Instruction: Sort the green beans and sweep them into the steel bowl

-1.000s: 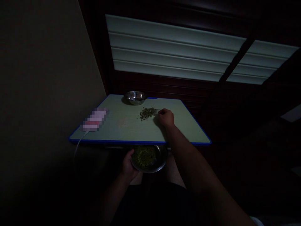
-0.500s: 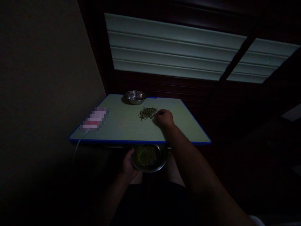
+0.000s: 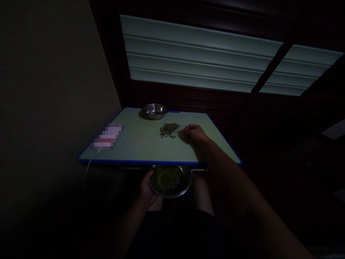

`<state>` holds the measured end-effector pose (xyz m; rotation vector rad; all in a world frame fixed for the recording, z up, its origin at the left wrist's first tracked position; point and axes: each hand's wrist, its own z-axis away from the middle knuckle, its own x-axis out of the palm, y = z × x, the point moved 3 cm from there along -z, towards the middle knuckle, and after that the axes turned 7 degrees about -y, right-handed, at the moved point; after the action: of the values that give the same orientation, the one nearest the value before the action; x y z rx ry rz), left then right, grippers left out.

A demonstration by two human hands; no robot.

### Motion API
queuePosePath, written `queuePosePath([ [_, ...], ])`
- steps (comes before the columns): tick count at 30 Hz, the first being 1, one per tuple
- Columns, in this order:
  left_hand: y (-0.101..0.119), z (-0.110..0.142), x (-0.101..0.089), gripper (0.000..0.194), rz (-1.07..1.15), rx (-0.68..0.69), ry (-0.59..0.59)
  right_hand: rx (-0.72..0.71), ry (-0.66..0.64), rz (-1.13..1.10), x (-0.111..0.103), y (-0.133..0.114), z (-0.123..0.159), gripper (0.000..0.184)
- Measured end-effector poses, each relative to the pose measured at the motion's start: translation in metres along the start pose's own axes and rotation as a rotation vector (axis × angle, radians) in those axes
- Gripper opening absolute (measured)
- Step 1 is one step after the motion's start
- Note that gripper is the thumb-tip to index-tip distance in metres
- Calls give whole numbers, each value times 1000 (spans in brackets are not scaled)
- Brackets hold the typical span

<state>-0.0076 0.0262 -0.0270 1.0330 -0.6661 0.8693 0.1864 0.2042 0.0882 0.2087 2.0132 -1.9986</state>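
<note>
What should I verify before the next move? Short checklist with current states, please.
1. Left hand on the held metal bowl: ok, gripping its left side.
2. Held metal bowl fully in view: not ok, the front edge of the tabletop hides its far side.
3. Right hand apart from the grain pile: ok, a gap shows between them.
4. Right hand empty: cannot tell, too dark at the fingers.
5. Second metal bowl apart from the pile: ok, it stands behind it, to the left.
6. White cable away from both hands: ok.
</note>
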Motion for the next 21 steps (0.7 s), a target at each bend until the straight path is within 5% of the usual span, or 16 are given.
queuePosePath([
  [8,0,1,2,24,-29,-5,33,-332,121,177,0,0,5,12],
  [21,1,1,2,22,-27,20,34,-426,117,387,7,2,12,17],
])
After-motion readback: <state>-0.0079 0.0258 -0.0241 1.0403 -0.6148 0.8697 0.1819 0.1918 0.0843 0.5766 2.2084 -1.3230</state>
